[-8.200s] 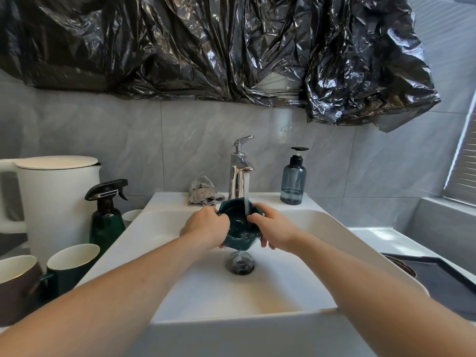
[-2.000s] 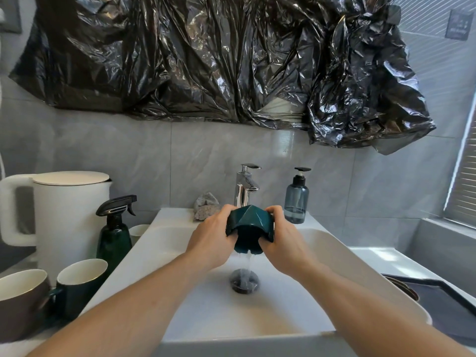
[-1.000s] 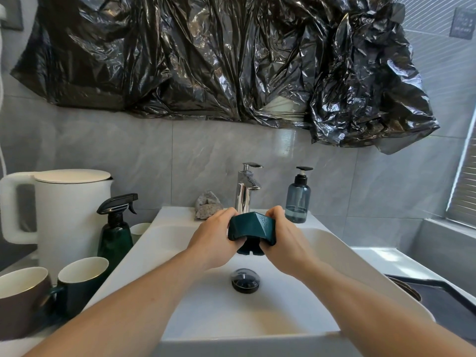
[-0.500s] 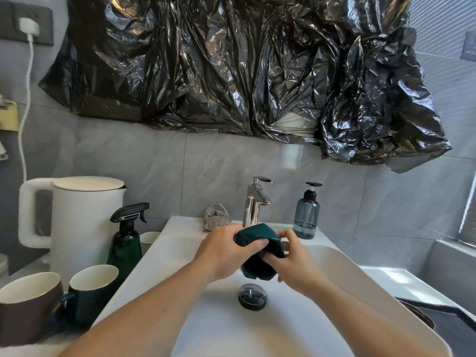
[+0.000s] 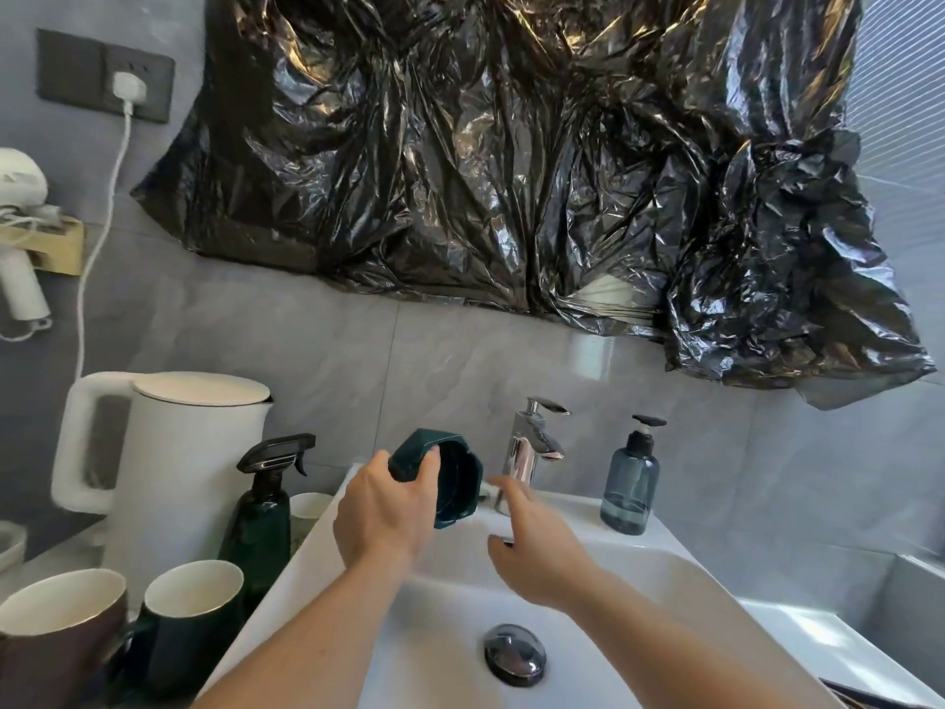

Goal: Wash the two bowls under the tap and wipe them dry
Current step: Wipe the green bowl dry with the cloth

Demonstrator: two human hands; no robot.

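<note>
The left hand (image 5: 381, 509) has its fingers closed around the green bowl (image 5: 444, 481), tipped on its side above the sink's (image 5: 680, 580) back rim, likely to drain before drying. The right hand (image 5: 532, 552) is empty, fingers spread, reaching toward 12 o'clock at the tap (image 5: 529, 447), which isn't running. A spray bottle (image 5: 266, 504), kettle (image 5: 169, 468) and mugs (image 5: 192, 611) crowd the 9 o'clock side; nothing blocks the reach.

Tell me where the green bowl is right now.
The green bowl is in the left hand, tipped on its side above the back left of the sink, just left of the tap. The right hand is off it.
</note>
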